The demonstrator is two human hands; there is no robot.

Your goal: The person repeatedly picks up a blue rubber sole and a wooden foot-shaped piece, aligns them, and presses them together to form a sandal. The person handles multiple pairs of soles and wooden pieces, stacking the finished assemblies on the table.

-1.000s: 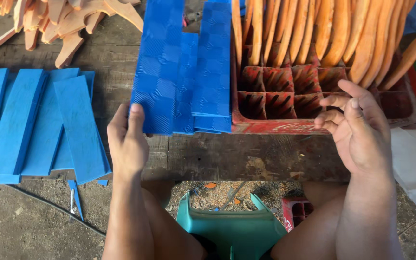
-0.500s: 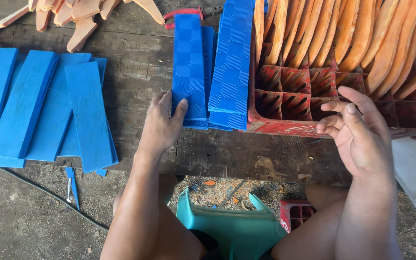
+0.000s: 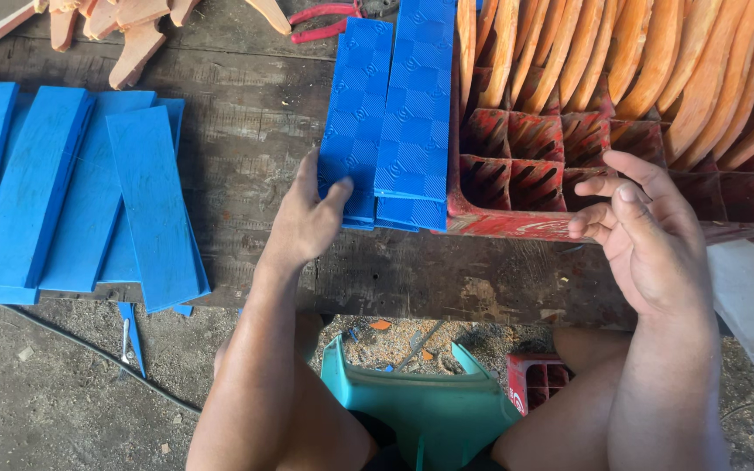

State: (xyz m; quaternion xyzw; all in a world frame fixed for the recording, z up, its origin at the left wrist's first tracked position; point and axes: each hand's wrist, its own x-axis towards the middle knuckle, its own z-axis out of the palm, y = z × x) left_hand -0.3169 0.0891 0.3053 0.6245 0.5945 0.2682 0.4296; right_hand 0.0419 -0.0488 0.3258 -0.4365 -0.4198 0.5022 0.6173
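Now left hand (image 3: 307, 218) gripping blue strip (image 3: 355, 122) edge

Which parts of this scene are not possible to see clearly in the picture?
Head view only:
- Left hand fingertips: hidden behind the blue textured strips; the grip there cannot be judged.
- Orange wooden pieces: tops cut off by the upper edge.
- Red pliers: head cut off at the top.
- Red crate: right end runs off the frame.

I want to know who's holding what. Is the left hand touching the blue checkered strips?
Touching. The head view shows the left hand with its thumb and fingers pressed on the near end of the blue checkered strips, with no gap visible.
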